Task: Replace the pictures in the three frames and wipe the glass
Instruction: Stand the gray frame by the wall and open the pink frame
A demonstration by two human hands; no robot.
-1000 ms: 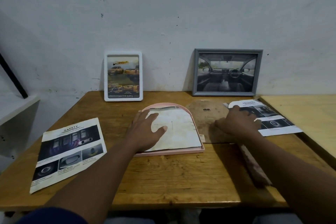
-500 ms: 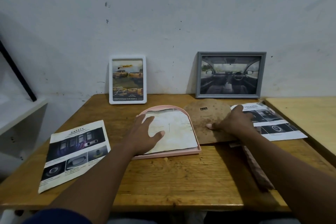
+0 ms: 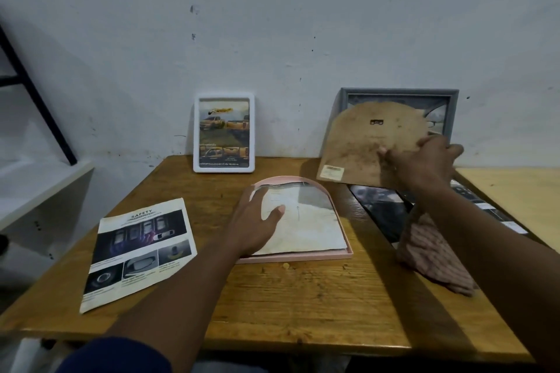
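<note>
right hand (image 3: 424,160): pinched on brown backing board (image 3: 372,145), held off table (image 3: 303,297)
left hand (image 3: 257,221): fingers spread, flat on paper (image 3: 309,221) in pink frame (image 3: 297,257)

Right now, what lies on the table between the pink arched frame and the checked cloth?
In the head view, only bare wooden table lies between the pink arched frame and the checked cloth.

The raised brown arched backing board (image 3: 368,148) hides most of the grey rectangular picture frame (image 3: 451,106) at upper right. The right forearm covers part of the glossy printed sheet (image 3: 378,209) and the striped pinkish cloth (image 3: 430,254). Small print on the "SAFETY" leaflet (image 3: 139,251) is unreadable.
</note>
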